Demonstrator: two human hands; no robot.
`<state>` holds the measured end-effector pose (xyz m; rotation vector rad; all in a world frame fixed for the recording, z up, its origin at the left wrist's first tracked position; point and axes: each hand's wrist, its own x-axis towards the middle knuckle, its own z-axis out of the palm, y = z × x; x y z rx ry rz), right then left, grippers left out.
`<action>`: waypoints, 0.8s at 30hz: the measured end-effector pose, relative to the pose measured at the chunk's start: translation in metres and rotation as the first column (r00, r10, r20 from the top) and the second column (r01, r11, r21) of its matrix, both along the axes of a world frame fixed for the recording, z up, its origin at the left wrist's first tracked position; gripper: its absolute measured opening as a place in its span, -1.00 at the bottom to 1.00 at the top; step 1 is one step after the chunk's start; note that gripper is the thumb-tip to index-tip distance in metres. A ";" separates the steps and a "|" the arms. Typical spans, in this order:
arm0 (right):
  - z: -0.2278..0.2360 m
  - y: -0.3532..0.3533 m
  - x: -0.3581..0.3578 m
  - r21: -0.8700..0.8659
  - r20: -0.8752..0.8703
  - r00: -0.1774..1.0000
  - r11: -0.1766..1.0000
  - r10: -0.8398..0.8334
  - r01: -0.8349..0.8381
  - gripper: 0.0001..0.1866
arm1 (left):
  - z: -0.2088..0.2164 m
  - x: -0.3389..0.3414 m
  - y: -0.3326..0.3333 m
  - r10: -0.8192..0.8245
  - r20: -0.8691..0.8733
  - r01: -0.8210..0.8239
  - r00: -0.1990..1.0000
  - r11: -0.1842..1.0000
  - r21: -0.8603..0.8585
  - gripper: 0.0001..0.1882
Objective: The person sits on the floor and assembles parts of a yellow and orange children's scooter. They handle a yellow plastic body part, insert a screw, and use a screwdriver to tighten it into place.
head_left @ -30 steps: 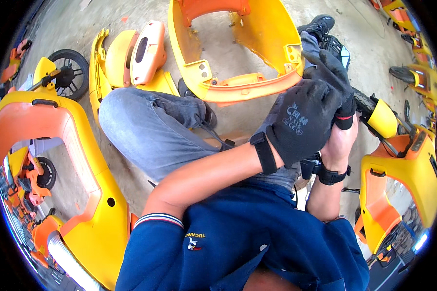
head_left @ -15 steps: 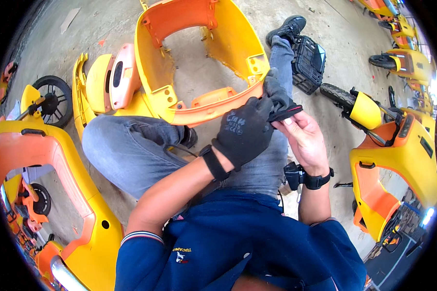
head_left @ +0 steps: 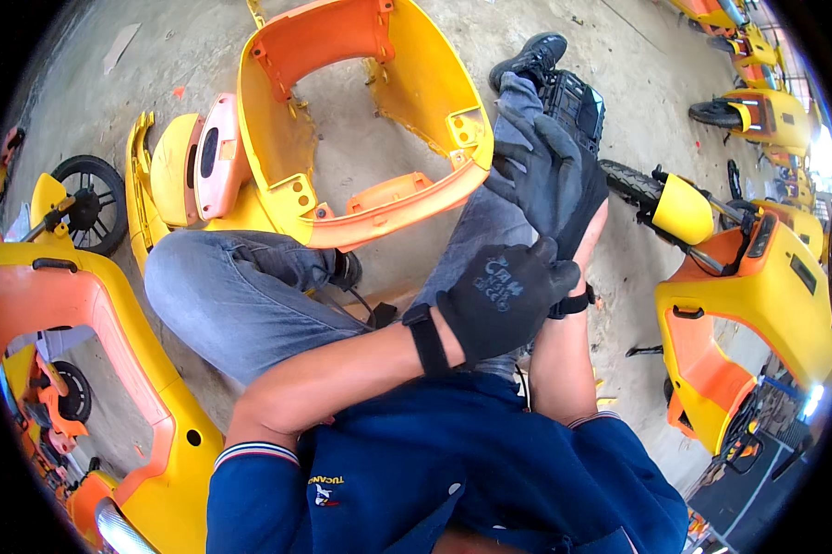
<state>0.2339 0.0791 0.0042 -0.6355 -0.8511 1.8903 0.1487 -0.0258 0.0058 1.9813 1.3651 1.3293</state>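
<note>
Black glove [head_left: 575, 205] covers my right hand [head_left: 543, 175], fingers apart, its long axis pointing forward-left; it lies just ahead and right of my left hand [head_left: 499, 300], whose fingers are pinched on the cuff.

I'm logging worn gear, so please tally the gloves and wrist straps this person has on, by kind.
Black work gloves: 2
Black wrist straps: 2
Total: 4
</note>
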 end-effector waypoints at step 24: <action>0.067 -0.021 -0.029 0.539 0.082 0.989 0.829 0.122 -0.147 -0.39 | -0.020 -0.033 -0.007 0.011 0.244 0.008 0.970 0.997 -0.080 -0.79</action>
